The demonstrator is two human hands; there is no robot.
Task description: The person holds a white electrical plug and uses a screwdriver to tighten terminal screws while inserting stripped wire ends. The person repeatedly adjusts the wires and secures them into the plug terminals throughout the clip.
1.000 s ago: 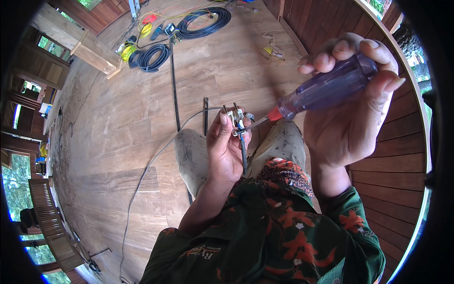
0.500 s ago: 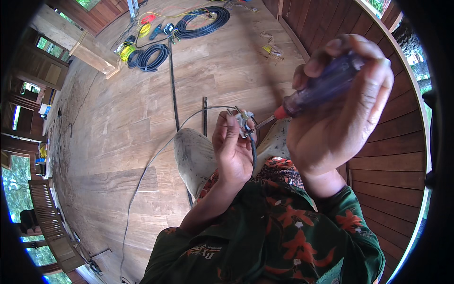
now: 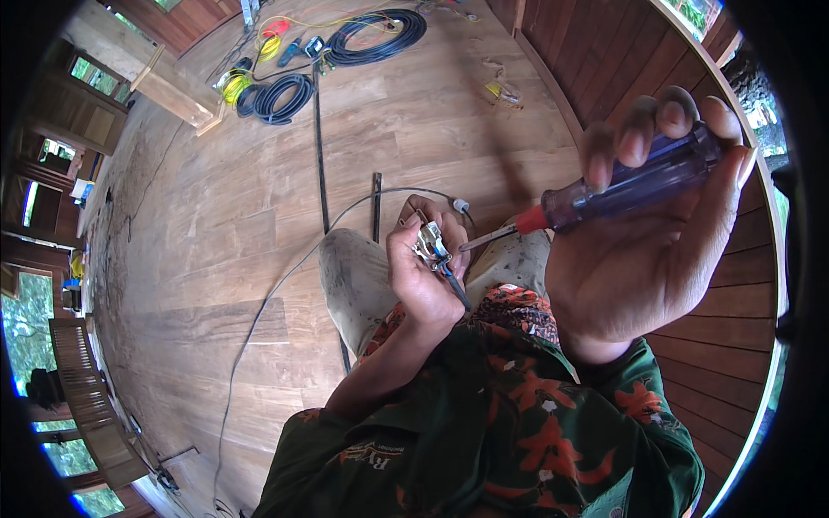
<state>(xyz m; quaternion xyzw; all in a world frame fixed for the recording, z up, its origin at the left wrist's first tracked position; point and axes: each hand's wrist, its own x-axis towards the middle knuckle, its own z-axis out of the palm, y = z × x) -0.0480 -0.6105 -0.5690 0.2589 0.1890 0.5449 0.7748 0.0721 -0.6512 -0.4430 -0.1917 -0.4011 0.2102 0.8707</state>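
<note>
My left hand (image 3: 420, 285) grips an opened electrical plug (image 3: 433, 243) with a dark cable (image 3: 458, 291) running down from it; bare metal and small wires show in its body. My right hand (image 3: 656, 259) holds a translucent purple screwdriver (image 3: 648, 179) with a red collar. Its metal tip (image 3: 466, 245) is at or very near the right side of the plug; whether it touches is unclear. A pale connector (image 3: 461, 205) on a dark cord lies just beyond my left fingers. My trousered knees (image 3: 350, 276) are below my hands.
Coiled black cables (image 3: 371, 52), yellow coils (image 3: 235, 86) and a drill (image 3: 294, 53) lie on the wooden floor (image 3: 233, 216). A boxed wooden post (image 3: 168, 86) stands at upper left. A plank wall (image 3: 717, 311) curves along my right. Dark strips (image 3: 377, 207) and thin cables lie before me.
My left fingers have curled further round the plug, tilting it. My right hand, blurred half a second ago, has moved right and slightly down with the screwdriver, now held more level.
</note>
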